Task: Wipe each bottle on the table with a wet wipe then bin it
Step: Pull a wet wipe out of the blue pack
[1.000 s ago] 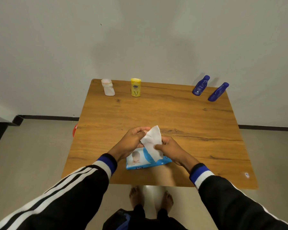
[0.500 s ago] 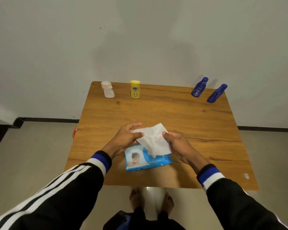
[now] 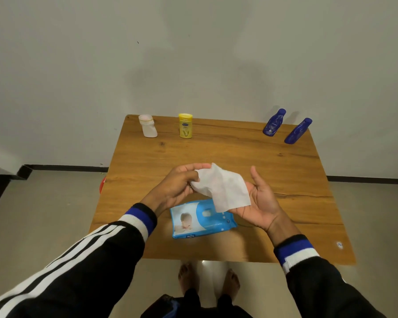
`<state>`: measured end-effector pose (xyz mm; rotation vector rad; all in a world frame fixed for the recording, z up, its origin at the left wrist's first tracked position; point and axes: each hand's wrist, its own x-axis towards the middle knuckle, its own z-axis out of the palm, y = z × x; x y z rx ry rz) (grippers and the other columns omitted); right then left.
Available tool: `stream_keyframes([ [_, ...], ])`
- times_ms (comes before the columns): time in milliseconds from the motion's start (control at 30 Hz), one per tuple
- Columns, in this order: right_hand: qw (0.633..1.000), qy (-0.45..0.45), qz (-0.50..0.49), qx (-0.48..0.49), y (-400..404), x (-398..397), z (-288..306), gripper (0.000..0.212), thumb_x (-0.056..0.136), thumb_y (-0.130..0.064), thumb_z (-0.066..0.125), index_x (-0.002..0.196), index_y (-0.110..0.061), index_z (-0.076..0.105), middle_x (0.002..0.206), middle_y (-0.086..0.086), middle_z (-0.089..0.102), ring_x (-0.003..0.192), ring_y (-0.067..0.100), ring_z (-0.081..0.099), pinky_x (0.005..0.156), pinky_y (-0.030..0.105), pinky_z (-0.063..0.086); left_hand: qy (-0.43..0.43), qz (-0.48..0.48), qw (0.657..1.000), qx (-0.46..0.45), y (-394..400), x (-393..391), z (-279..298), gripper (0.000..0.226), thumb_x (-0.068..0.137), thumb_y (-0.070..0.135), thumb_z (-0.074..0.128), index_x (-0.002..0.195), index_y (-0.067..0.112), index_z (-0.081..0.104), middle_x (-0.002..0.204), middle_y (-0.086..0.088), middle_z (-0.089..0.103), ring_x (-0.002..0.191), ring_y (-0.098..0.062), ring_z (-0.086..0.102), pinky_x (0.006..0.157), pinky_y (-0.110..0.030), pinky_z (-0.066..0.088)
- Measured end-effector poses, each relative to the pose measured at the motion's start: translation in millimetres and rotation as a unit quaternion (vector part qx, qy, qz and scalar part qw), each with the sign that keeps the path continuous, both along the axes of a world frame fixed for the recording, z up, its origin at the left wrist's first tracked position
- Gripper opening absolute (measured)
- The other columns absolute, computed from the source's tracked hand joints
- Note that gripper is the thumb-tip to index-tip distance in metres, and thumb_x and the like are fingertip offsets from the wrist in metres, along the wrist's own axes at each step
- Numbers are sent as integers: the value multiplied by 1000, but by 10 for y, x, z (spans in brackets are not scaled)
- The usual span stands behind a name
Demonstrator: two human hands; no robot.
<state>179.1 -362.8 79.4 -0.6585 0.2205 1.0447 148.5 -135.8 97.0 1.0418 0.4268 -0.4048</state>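
A wooden table (image 3: 216, 154) stands in front of me, its far edge against the wall. Just below my hands, near the table's front edge, lies a blue wipes pack (image 3: 200, 220), flat on the wood. Well beyond my left hand, at the far left corner, stands a white bottle (image 3: 148, 126), and beside it a yellow bottle (image 3: 185, 125). Far past my right hand, at the far right corner, stand two blue bottles (image 3: 274, 122) (image 3: 298, 131), side by side. A small white sticker (image 3: 339, 244) sits at the near right corner.
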Motion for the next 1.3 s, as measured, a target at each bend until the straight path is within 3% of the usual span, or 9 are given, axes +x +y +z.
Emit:
stream_keyframes([
  [300, 998, 10, -11, 65, 96, 39, 81, 79, 98, -67, 27, 152, -10, 32, 155, 21, 35, 141, 38, 35, 117, 53, 22, -13, 5, 999, -34, 5, 6, 186, 46, 88, -14, 38, 121, 2, 66, 120, -17, 69, 106, -29, 66, 86, -40, 58],
  [367, 999, 21, 2, 38, 228, 2, 40, 71, 101, -60, 31, 152, -11, 33, 150, 19, 43, 139, 36, 41, 116, 51, 29, -13, 2, 1000, -18, -26, 26, 219, 45, 88, -14, 39, 121, 3, 66, 120, -17, 68, 105, -29, 66, 85, -37, 58],
  [467, 999, 32, 17, 20, 382, -39, 45, 66, 103, -53, 34, 152, -8, 33, 154, 20, 36, 146, 35, 26, 121, 52, 15, 6, -15, 999, 33, -68, 48, 253, 45, 88, -13, 41, 120, 5, 67, 120, -22, 65, 98, -30, 67, 76, -38, 60],
  [633, 998, 45, 0, 52, 246, -45, 45, 73, 101, -61, 30, 154, -11, 28, 160, 18, 26, 148, 37, 21, 122, 53, 9, -25, -53, 993, 105, -17, 110, 350, 48, 86, -10, 46, 121, 14, 68, 126, -17, 65, 109, -31, 65, 87, -44, 57],
  [767, 993, 61, 9, 101, 255, -53, -21, 91, 90, -78, 34, 151, -11, 35, 156, 20, 33, 146, 38, 26, 121, 55, 13, -79, -122, 943, 299, -4, 204, 428, 46, 90, 5, 57, 129, 29, 63, 119, 1, 65, 103, -13, 64, 78, -24, 55],
  [867, 993, 59, -11, 106, 189, -77, -23, 95, 85, -81, 39, 150, -11, 38, 155, 18, 36, 145, 36, 29, 121, 54, 16, -101, -65, 913, 389, 94, 306, 233, 46, 92, 19, 65, 137, 26, 56, 125, 4, 59, 96, -3, 58, 77, -19, 47],
  [1000, 991, 58, -50, 107, -27, -64, -91, 95, 84, -80, 45, 151, -13, 37, 155, 17, 38, 143, 36, 34, 117, 55, 24, 6, 0, 910, 414, 338, 183, -338, 50, 91, 23, 65, 139, 17, 51, 131, -4, 57, 113, -16, 58, 97, -34, 50],
  [1167, 993, 51, -83, 60, -261, -71, -131, 94, 83, -81, 44, 148, -13, 43, 153, 17, 41, 141, 37, 38, 116, 56, 26, 178, -109, 864, 458, 503, -408, -1227, 66, 84, 28, 72, 137, 0, 46, 135, -17, 55, 116, -32, 57, 88, -37, 50],
  [1300, 993, 54, -108, 16, -377, -82, -143, 92, 83, -81, 44, 145, -13, 47, 152, 16, 43, 139, 36, 41, 113, 55, 33, 105, -214, 800, 551, 399, -504, -1455, 77, 74, 47, 66, 134, 3, 49, 133, -18, 56, 117, -33, 55, 90, -38, 46],
])
